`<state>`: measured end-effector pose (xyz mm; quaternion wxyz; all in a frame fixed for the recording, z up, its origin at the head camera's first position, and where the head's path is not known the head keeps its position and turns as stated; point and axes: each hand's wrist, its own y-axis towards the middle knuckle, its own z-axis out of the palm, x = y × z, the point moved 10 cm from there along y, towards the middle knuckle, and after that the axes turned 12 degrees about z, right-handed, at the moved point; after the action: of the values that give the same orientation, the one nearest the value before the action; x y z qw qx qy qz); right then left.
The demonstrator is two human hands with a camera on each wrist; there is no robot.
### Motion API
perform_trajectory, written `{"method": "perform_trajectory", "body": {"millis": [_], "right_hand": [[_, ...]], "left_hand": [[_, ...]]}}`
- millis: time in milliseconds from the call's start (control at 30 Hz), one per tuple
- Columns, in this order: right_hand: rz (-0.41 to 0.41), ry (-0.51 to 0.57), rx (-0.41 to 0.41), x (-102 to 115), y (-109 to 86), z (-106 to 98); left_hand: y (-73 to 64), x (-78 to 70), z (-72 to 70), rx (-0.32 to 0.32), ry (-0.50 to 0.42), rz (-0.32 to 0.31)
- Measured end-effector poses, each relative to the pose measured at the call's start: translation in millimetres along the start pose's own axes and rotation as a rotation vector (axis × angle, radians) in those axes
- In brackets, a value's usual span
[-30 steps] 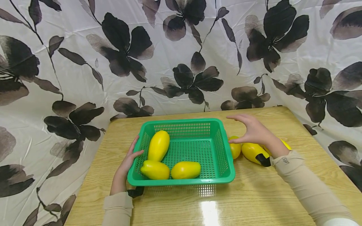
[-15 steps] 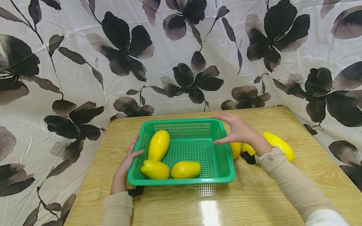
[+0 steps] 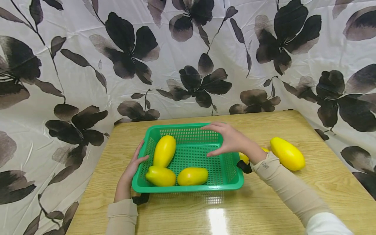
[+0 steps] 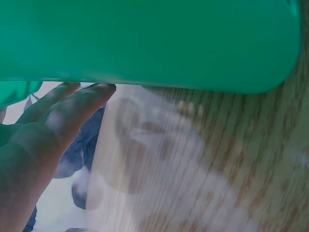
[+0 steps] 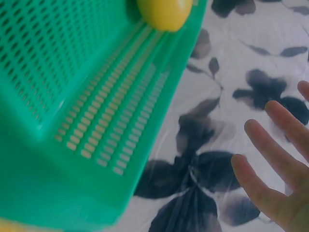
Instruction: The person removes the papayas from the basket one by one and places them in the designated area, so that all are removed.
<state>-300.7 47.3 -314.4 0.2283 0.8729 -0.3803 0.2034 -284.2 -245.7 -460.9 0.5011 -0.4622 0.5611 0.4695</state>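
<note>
Fingers of the right hand hung apart, empty, over the rectangular green plastic basket; its nearest smooth yellow oblong fruit lay crosswise, nearward and slightly left.

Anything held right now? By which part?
Left hand holds the green basket by its left rim; right hand holds nothing.

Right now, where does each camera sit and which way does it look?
Head: worn on the head, facing forward and down at the basket and yellow fruit; left hand, right hand and sleeves show.
Left wrist: on that wrist, facing the basket's side and table; that hand partly shows.
Right wrist: on that wrist, facing the basket and flowered cloth; that hand partly shows.
Head and right wrist both show yellow fruit.
</note>
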Motion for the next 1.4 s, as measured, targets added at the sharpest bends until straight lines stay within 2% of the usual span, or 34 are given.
{"method": "perform_trajectory", "body": {"millis": [267, 633, 1100, 1400], "right_hand": [[-0.003, -0.024, 0.080, 20, 12.6, 24], [-0.045, -0.059, 0.222, 40, 28.2, 59], [-0.054, -0.186, 0.405, 42, 29.4, 111], [-0.081, -0.338, 0.482, 40, 21.1, 141]], "left_hand": [[1.0, 0.6, 0.6, 0.001, -0.020, -0.014], [2.2, -1.5, -1.4, 0.004, 0.009, -0.003], [0.3, -0.2, -0.7, 0.001, -0.005, -0.011], [-0.9, 0.3, 0.7, -0.001, -0.006, -0.017]]}}
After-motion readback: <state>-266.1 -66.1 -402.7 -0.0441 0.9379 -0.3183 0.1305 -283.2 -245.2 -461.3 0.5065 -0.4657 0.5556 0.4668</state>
